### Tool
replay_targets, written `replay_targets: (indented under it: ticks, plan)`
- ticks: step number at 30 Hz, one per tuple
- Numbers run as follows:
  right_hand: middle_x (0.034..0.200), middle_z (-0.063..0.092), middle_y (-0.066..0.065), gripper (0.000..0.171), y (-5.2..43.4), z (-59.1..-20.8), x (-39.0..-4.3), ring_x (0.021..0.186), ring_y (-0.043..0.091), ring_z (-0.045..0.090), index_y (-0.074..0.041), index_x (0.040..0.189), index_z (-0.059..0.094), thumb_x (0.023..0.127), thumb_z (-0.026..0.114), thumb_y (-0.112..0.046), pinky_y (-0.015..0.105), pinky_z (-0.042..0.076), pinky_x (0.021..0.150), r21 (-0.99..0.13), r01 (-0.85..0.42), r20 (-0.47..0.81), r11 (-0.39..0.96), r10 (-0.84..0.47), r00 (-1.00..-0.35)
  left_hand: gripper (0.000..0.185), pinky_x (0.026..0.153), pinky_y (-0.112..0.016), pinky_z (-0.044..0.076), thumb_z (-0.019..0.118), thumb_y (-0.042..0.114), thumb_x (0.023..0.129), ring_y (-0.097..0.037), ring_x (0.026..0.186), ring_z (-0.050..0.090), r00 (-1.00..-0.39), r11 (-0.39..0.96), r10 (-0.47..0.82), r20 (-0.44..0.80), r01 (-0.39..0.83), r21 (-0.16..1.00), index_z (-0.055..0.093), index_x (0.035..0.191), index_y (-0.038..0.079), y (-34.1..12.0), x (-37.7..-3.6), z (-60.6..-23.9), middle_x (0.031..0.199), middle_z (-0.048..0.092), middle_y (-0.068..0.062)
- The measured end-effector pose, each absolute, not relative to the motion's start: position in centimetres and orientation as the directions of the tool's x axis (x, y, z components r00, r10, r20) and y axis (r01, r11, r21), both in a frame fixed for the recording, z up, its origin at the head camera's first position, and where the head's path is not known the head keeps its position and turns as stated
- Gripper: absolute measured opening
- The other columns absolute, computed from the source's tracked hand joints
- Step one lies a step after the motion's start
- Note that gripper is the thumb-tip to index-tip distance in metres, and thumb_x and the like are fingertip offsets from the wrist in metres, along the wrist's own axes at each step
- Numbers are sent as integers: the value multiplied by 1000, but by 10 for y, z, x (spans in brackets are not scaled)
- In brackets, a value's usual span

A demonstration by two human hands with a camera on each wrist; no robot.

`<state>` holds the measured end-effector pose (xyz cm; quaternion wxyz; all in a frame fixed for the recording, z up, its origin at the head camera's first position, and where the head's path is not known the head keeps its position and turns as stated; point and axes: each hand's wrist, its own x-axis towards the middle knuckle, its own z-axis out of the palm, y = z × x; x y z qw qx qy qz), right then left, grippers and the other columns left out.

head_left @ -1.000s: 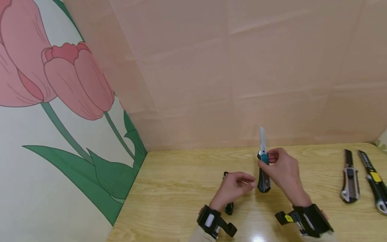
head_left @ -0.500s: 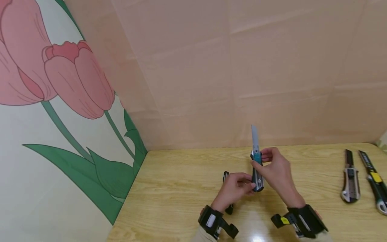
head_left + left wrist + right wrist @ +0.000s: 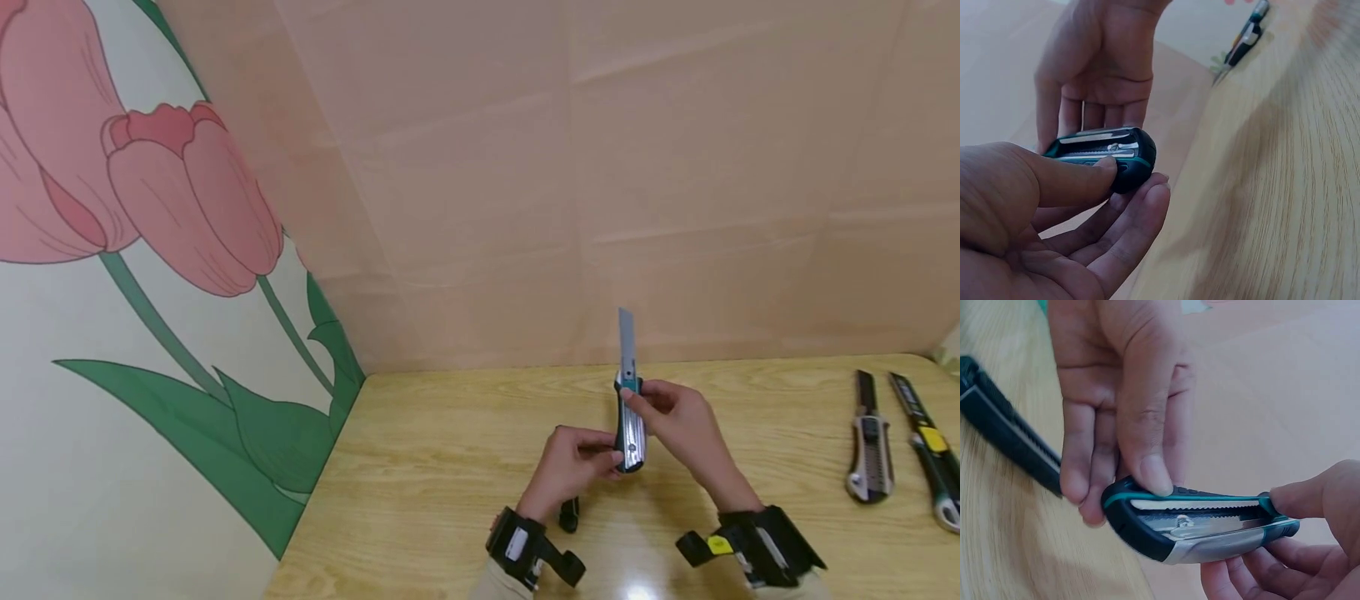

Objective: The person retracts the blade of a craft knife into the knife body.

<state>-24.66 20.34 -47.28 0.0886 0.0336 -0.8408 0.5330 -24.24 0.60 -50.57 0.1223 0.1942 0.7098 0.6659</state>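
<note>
A utility knife [image 3: 632, 437] with black, teal and silver parts is held upright over the table, its long blade [image 3: 627, 342] out and pointing away. My right hand [image 3: 686, 425] pinches it at the teal part near the blade end, thumb in front and fingers behind. With thumb and fingers, my left hand [image 3: 566, 467] grips its rounded butt end. The right wrist view shows the knife's handle [image 3: 1216, 547] lying between both hands, with a toothed slot along its face. A second, dark utility knife [image 3: 570, 515] lies on the table, mostly hidden under my left hand.
At the right of the wooden table [image 3: 435, 467] lie a grey and black utility knife [image 3: 870, 458] and a black one with a yellow slider [image 3: 932, 440]. A pinkish-brown sheet [image 3: 480, 208] covers the back wall. Tulips are painted on the left wall [image 3: 75, 458].
My right hand has brought the knife left to my left hand, which now holds its butt end. The knife has turned slightly, showing more of its silver face.
</note>
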Motion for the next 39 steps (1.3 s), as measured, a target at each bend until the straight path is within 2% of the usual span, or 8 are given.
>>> replay_targets:
  ticks: [6, 13, 22, 29, 39]
  plan:
    - [119, 69, 23, 61, 207, -471, -247, 87, 9, 69, 7, 135, 60, 102, 63, -44, 30, 64, 72, -943, -75, 97, 324, 52, -994, 21, 76, -53, 64, 74, 2, 94, -40, 83, 76, -894, 10, 440, 80, 94, 995, 77, 114, 2, 7, -243, -506, 97, 79, -6]
    - [116, 70, 20, 63, 207, -468, -246, 87, 6, 67, 7, 134, 61, 99, 67, -46, 28, 64, 71, -958, -65, 95, 281, 92, -991, 15, 75, -54, 64, 74, 3, 94, -36, 79, 76, -896, 8, 441, 51, 60, 998, 77, 108, 0, 8, -243, -506, 87, 78, -8]
    - [117, 68, 22, 68, 205, -468, -245, 86, 8, 70, 8, 134, 61, 99, 66, -50, 32, 65, 73, -964, -53, 84, 260, 109, -990, 13, 80, -63, 60, 77, -2, 89, -54, 86, 71, -930, -37, 366, 22, 9, 999, 78, 102, -2, 9, -240, -508, 87, 78, -12]
    - [118, 69, 21, 68, 204, -467, -245, 86, 6, 70, 7, 135, 61, 98, 68, -49, 34, 65, 75, -970, -51, 83, 237, 126, -989, 14, 87, -69, 54, 77, -5, 88, -58, 91, 68, -941, -85, 340, 8, -23, 996, 80, 100, 0, 7, -241, -507, 91, 78, -11]
    - [120, 69, 21, 67, 204, -469, -246, 86, 5, 69, 7, 136, 61, 98, 68, -48, 31, 65, 74, -970, -61, 91, 235, 123, -988, 14, 83, -61, 60, 76, -6, 89, -56, 91, 69, -939, -64, 343, 0, -24, 998, 80, 101, 0, 7, -242, -507, 92, 78, -10]
